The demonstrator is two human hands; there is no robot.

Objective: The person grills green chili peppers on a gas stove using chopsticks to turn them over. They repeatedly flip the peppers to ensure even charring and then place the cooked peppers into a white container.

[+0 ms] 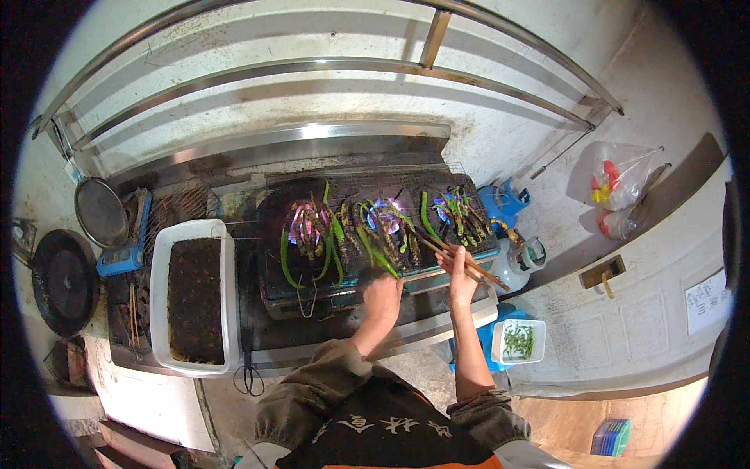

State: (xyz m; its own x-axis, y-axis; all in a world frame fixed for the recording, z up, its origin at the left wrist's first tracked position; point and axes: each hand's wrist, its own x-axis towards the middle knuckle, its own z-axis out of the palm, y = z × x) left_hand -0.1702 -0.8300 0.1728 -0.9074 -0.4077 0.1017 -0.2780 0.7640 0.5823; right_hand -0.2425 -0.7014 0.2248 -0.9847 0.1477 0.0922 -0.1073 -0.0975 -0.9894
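My right hand [459, 275] holds a pair of long wooden chopsticks [487, 277], their tips reaching left over the grill. At the grill's front edge my left hand [382, 296] has its fingers curled, right against the end of a long green pepper [385, 265]; whether it grips the pepper cannot be made out. Long green peppers lie in three groups on the dark wire-topped gas grill [275, 269], many charred black. Flames [384, 214] glow beneath each group. Charred peppers [306, 234] with greener ones beside them form the left group; another batch [463, 220] lies at the right.
Left of the grill stands a white plastic tub [231, 305] of dark contents, with black-handled scissors [249, 375] at the counter edge. Blue [507, 202] and grey [515, 264] gas cylinders stand right. A white container [540, 346] holds green pieces. Metal rails [351, 65] cross the wall.
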